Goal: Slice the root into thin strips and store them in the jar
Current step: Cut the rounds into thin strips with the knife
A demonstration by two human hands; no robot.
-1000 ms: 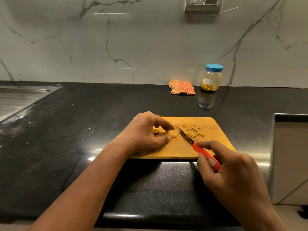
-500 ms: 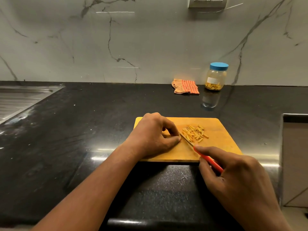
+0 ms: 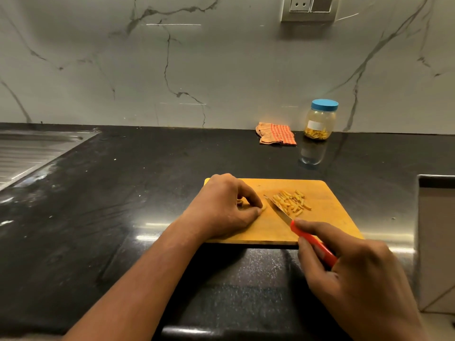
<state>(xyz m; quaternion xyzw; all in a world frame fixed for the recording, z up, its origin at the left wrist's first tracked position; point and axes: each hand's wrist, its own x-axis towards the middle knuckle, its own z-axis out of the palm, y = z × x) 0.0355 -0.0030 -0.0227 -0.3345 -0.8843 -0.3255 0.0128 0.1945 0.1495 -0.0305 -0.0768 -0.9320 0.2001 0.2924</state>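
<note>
A wooden cutting board (image 3: 327,225) lies on the black counter near its front edge. My left hand (image 3: 222,207) rests on the board's left part and pinches a small pale root piece (image 3: 263,208) between curled fingers and thumb; most of the piece is hidden. My right hand (image 3: 354,274) grips the red-handled knife (image 3: 312,242), its blade tip down on the board just right of the root piece. A pile of thin yellow strips (image 3: 291,202) lies right of the blade. The jar (image 3: 320,120), blue lid on, stands by the back wall with strips inside.
An orange checked cloth (image 3: 277,134) lies left of the jar. A steel sink drainboard (image 3: 29,153) is at the far left. A raised pale block with a dark rim (image 3: 435,232) stands at the right edge. The marble wall carries a socket plate (image 3: 309,7).
My left hand's fingers have closed over the root piece, hiding most of it. The knife blade has stayed beside the fingers next to the strip pile. The view has shifted slightly.
</note>
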